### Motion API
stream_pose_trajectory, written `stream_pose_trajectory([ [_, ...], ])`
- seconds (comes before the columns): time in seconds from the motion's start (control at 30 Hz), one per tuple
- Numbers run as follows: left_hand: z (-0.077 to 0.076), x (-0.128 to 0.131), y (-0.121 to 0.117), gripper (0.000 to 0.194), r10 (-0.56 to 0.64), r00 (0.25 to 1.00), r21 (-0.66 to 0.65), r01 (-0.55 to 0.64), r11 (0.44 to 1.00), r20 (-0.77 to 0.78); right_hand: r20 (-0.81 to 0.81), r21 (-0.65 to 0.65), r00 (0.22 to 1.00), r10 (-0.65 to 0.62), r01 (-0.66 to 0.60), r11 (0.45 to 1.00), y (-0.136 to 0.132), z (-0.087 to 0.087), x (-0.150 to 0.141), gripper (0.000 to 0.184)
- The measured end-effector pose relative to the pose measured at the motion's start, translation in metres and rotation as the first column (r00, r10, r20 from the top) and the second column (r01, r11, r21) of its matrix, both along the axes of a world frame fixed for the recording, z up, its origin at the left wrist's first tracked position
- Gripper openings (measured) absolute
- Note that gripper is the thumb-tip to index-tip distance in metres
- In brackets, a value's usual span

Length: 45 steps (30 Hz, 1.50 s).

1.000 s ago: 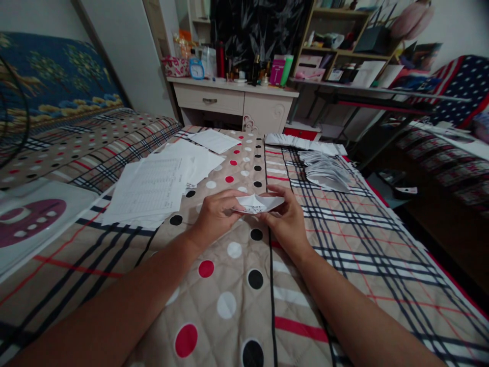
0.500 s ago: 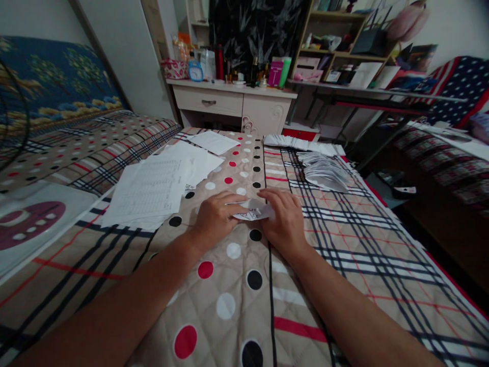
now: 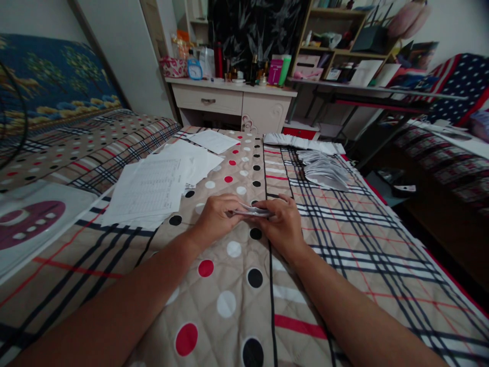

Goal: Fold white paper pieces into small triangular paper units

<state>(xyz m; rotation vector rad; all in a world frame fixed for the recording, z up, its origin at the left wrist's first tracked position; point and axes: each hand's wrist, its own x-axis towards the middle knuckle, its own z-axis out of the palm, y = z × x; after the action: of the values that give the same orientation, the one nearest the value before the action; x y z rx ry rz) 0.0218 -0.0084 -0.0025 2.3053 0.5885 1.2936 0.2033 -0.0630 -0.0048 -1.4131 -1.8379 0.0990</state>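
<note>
A small folded piece of white paper (image 3: 251, 210) is held level between my two hands, just over the patterned bedspread (image 3: 225, 326). Closed around its left end is my left hand (image 3: 217, 218). My right hand (image 3: 283, 224) pinches the right end, thumb and fingers on the paper. Only a thin edge of the paper faces me, and both ends are covered by my fingers. To the left lie loose printed sheets (image 3: 143, 191), overlapping one another. Beyond my right hand sits a stack of folded papers (image 3: 324, 171).
Behind that stack lies a long row of folded white paper (image 3: 303, 143). A plastic sheet with a purple print (image 3: 30, 219) is at the far left. The bed's right edge drops to the floor. A white dresser (image 3: 229, 104) stands beyond the bed.
The paper has tilted from showing its written face to showing a thin edge. My right fingers, raised and apart before, have come down and closed on it.
</note>
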Motion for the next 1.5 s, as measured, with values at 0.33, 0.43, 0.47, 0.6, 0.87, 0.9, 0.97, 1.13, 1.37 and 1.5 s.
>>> stream_pose_trajectory([
  [0.33,0.001,0.001,-0.002,0.008,0.011,1.0,-0.015,-0.012,1.0,-0.006,-0.126,-0.132,0.992,-0.014,-0.002,0.991,0.002,0.003,0.0,0.014],
  [0.43,-0.001,0.001,-0.001,0.008,0.038,0.999,0.0,-0.038,0.999,0.024,-0.25,-0.158,0.968,0.012,-0.053,0.986,0.002,0.003,0.0,0.016],
  [0.47,-0.001,0.001,-0.001,0.008,0.042,0.999,-0.001,-0.042,0.999,0.032,-0.313,-0.162,0.95,0.015,-0.069,0.984,0.002,0.002,0.0,0.016],
  [0.6,-0.001,0.002,-0.002,0.009,0.057,0.997,-0.077,-0.053,0.996,0.058,-0.531,-0.198,0.847,-0.031,-0.088,0.976,0.002,0.002,-0.002,0.014],
  [0.87,0.004,0.002,-0.006,0.008,0.172,0.98,-0.357,-0.125,0.926,0.104,-0.597,-0.312,0.777,-0.198,0.003,0.95,0.005,0.007,-0.002,0.027],
  [0.9,0.004,0.002,-0.007,0.011,0.218,0.972,-0.39,-0.167,0.905,0.088,-0.6,-0.305,0.773,-0.206,0.017,0.952,0.006,0.006,-0.001,0.032],
  [0.97,0.003,0.003,-0.006,0.019,0.299,0.952,-0.463,-0.236,0.854,0.067,-0.653,-0.277,0.731,-0.199,0.014,0.961,0.008,0.004,0.001,0.043],
  [1.13,-0.003,0.006,-0.002,0.029,0.282,0.952,-0.707,-0.121,0.696,0.115,-0.789,-0.227,0.602,-0.122,-0.1,0.969,0.011,0.001,0.001,0.051],
  [1.37,-0.002,-0.004,0.008,0.013,0.137,0.991,-0.557,-0.117,0.822,-0.005,-0.558,-0.135,0.828,0.061,-0.163,0.977,0.013,-0.004,0.013,0.016],
  [1.5,-0.003,-0.004,0.008,0.005,0.099,0.993,-0.473,-0.116,0.873,-0.06,-0.207,-0.072,0.967,0.151,-0.169,0.983,0.015,-0.005,0.022,0.009],
])
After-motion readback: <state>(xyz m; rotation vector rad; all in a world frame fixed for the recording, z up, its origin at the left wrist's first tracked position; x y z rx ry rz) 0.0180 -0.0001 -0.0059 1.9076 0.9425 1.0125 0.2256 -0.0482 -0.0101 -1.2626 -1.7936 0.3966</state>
